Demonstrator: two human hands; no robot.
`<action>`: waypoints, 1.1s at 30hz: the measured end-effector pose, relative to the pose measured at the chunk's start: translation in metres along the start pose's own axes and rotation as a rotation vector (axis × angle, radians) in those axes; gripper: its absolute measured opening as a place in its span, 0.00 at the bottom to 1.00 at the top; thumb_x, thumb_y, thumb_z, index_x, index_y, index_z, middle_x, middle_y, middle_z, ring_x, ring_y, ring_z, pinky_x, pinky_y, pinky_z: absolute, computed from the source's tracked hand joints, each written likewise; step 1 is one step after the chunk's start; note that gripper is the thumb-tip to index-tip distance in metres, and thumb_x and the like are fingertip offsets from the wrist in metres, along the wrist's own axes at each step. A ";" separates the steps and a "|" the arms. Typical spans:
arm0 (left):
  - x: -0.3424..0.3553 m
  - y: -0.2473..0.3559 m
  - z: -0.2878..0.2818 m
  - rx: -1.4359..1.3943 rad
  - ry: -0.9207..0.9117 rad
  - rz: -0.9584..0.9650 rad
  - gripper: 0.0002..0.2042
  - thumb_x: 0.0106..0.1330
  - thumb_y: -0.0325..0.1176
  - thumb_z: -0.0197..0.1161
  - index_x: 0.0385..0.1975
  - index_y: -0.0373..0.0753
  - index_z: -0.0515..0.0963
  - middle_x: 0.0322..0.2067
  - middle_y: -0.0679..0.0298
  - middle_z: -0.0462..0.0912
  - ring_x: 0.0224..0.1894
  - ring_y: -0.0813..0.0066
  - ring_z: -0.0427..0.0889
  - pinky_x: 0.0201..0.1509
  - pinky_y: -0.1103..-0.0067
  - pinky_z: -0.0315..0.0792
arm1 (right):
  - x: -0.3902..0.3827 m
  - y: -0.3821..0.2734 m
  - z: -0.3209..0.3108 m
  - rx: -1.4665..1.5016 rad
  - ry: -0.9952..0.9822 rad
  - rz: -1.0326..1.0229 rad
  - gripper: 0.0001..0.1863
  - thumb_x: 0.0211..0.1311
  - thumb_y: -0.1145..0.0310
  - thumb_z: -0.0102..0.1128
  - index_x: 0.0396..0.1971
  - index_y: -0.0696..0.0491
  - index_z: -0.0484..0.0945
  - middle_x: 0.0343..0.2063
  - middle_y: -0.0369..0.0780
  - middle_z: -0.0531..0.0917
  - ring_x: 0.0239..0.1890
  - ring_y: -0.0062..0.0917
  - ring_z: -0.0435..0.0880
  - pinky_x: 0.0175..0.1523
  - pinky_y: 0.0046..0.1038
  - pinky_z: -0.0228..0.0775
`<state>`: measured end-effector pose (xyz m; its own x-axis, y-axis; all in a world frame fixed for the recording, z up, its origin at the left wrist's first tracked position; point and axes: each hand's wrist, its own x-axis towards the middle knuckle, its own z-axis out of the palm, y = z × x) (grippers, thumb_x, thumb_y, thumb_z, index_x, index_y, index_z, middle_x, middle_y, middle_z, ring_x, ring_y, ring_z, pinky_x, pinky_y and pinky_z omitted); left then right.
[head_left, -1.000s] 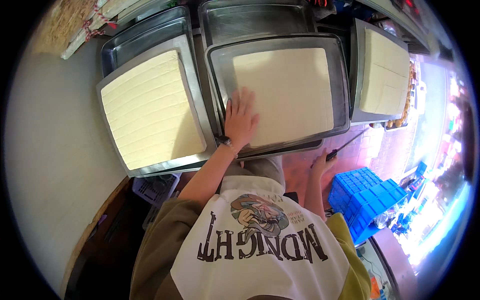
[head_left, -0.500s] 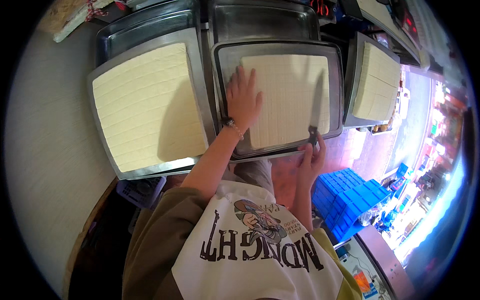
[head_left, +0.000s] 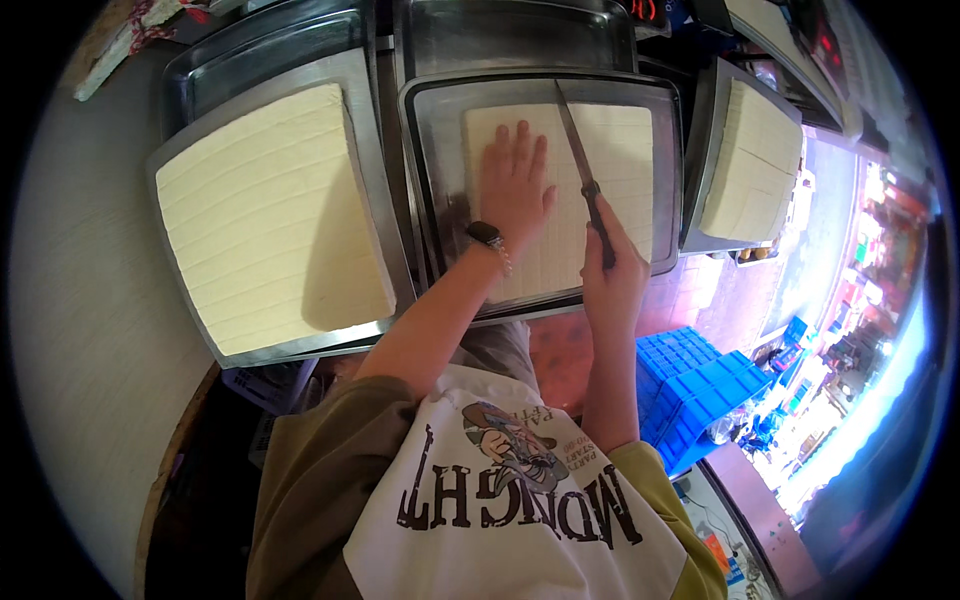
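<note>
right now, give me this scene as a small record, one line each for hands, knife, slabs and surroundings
left hand: open, palm down, at the left part of the middle slab; contact unclear
right hand: gripping the knife by its dark handle
knife blade: over the middle slab, tip toward the tray's far edge
middle slab: pale, lined in a grid, in a rimmed metal tray
left slab: pale, lined
right slab: pale, lined
floor, right: blue crates
</note>
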<state>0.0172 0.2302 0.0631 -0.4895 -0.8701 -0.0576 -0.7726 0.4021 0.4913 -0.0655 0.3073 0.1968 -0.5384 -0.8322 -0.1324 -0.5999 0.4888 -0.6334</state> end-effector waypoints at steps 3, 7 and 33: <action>0.001 0.006 0.000 -0.006 -0.019 0.018 0.35 0.65 0.47 0.56 0.70 0.41 0.55 0.73 0.54 0.45 0.74 0.52 0.43 0.74 0.56 0.42 | 0.006 0.000 -0.002 -0.056 -0.007 -0.056 0.20 0.63 0.76 0.56 0.55 0.51 0.77 0.27 0.44 0.82 0.21 0.22 0.76 0.30 0.26 0.70; 0.000 0.001 -0.002 -0.036 -0.022 0.023 0.35 0.65 0.46 0.57 0.70 0.41 0.55 0.73 0.54 0.45 0.75 0.53 0.42 0.74 0.57 0.43 | 0.009 0.000 -0.001 -0.064 -0.014 -0.104 0.21 0.61 0.78 0.56 0.55 0.50 0.78 0.23 0.45 0.79 0.19 0.28 0.74 0.29 0.29 0.69; -0.114 -0.031 -0.009 -0.685 -0.024 -0.099 0.37 0.68 0.33 0.54 0.70 0.27 0.41 0.72 0.43 0.44 0.74 0.50 0.46 0.75 0.67 0.42 | 0.016 0.001 0.006 -0.140 -0.084 -0.100 0.20 0.61 0.76 0.54 0.54 0.52 0.78 0.24 0.49 0.79 0.23 0.40 0.79 0.30 0.38 0.69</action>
<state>0.1005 0.3148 0.0628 -0.4451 -0.8835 -0.1459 -0.3883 0.0436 0.9205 -0.0714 0.2926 0.1896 -0.4244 -0.8944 -0.1412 -0.7272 0.4296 -0.5354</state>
